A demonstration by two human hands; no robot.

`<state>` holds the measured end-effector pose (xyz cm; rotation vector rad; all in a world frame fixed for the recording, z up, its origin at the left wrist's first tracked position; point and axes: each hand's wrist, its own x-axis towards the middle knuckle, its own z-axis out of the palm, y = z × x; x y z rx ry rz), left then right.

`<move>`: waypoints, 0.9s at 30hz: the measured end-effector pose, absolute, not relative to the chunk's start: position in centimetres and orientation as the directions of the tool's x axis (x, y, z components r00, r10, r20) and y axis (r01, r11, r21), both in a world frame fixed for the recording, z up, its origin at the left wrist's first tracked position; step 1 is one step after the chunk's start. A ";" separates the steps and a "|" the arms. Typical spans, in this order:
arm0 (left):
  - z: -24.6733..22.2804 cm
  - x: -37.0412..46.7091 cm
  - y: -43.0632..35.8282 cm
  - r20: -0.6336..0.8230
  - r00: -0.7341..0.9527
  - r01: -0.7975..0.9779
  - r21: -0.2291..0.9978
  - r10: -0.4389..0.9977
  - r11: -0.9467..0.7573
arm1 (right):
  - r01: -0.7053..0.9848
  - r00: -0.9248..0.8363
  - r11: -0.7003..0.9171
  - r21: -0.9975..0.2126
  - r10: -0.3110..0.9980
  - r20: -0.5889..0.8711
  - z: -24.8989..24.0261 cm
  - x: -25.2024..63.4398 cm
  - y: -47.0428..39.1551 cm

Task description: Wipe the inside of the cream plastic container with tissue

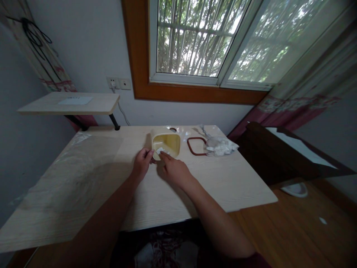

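A yellowish container (174, 144) with a pale rim lies tipped on the table, its opening facing me. My left hand (142, 162) is closed on the container's lower left edge, thumb against the rim. My right hand (175, 169) reaches to the lower rim, its fingers at a small white piece (160, 150) inside the opening. The fingertips partly cover this piece, and its kind is unclear. Right of the container are a brown rounded frame (197, 154) and a clear plastic bag (220, 146) with white contents.
The light wooden table (223, 182) bears a clear plastic sheet (86, 167) at the left. A raised shelf (103, 102) with a paper stands at the back left. Dark furniture (279, 160) is beyond the right edge, below a window and curtain.
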<state>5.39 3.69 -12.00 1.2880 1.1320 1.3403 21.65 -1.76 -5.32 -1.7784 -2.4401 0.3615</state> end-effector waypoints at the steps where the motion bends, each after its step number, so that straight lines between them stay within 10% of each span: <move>1: -12.1 5.4 3.7 0.144 -0.020 -0.023 0.989 0.989 -0.145 | 0.935 -0.296 0.275 -0.226 0.953 -0.067 -5.3 21.9 -1.7; 11: -11.9 5.4 3.7 0.140 -0.043 -0.003 0.990 0.989 -0.140 | 0.987 -0.159 0.157 -0.031 0.985 -0.066 -6.1 23.4 -0.8; 27: -11.8 5.4 3.5 0.149 -0.023 0.020 0.989 0.989 -0.148 | 0.942 -0.275 0.255 -0.217 0.959 -0.066 -5.2 21.4 -1.7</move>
